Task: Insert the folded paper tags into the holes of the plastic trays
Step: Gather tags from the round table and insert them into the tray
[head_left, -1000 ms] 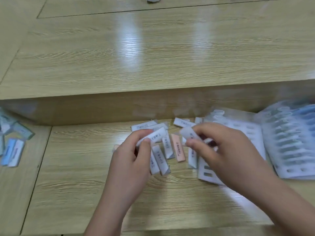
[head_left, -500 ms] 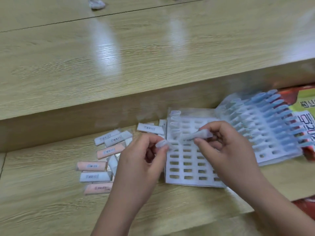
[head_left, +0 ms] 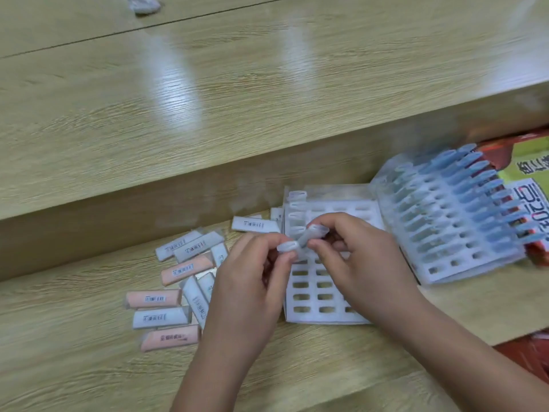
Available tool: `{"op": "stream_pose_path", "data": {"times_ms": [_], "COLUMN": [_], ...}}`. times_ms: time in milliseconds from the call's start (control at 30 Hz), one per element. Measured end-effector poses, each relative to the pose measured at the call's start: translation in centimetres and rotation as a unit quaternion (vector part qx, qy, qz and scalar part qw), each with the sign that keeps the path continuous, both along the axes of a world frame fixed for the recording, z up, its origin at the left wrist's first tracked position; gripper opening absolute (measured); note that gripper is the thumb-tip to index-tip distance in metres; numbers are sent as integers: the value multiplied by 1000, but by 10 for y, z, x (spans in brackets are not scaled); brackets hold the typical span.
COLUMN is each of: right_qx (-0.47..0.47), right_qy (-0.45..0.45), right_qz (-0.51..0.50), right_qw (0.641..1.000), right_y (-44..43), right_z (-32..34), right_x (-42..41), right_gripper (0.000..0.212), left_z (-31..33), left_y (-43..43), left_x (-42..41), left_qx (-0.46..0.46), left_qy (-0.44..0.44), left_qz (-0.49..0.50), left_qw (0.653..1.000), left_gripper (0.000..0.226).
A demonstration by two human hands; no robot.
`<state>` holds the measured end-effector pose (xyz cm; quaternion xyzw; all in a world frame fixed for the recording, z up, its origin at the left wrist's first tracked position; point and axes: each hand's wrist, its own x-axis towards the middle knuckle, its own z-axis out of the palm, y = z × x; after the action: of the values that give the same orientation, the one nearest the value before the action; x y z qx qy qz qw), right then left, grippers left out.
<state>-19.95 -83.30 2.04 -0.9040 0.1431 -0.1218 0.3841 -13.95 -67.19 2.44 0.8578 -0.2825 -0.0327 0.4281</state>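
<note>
As fingers (head_left: 261, 242) of the left hand (head_left: 246, 281) pinch a folded paper tag (head_left: 287, 247), the right hand (head_left: 365, 263) pinches a second tag (head_left: 315, 234) beside it, both just above the white plastic tray (head_left: 325, 319). Loose tags (head_left: 190, 250) lie on the desk (head_left: 74, 352) left of the fingers. Light, limp and easily crushed, a tag seems best gripped near its fold.

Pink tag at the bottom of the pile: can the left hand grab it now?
Probably not yet: the left hand pinches a folded white tag. Once that is dropped, likely yes; the pink tag lies uncovered beside its wrist.
</note>
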Motion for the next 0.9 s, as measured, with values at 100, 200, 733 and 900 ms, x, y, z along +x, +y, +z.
{"op": "stream_pose_path", "data": {"times_ms": [100,200,733,900], "right_qx": [-110,-183,-101,-154], "right_qy": [-9,-20,26,46], "right_qz": [25,56,78,124], "right_qw": [994,981,992,979], "right_y": [2,3,-17,-33], "right_z": [-2,-6,-12,-7], "right_x": [0,0,7,9], "right_gripper": [15,25,14,20], "left_z": [2,3,-18,-22], "left_y": [-3,-4,-13,-31], "left_x": [1,4,-18,-29], "left_qx": [28,80,25,5], "left_qy": [-4,9,-20,8], "left_qz": [-32,-65,56,100], "left_qw": [999,995,998,995], "left_gripper": [7,14,11,14]}}
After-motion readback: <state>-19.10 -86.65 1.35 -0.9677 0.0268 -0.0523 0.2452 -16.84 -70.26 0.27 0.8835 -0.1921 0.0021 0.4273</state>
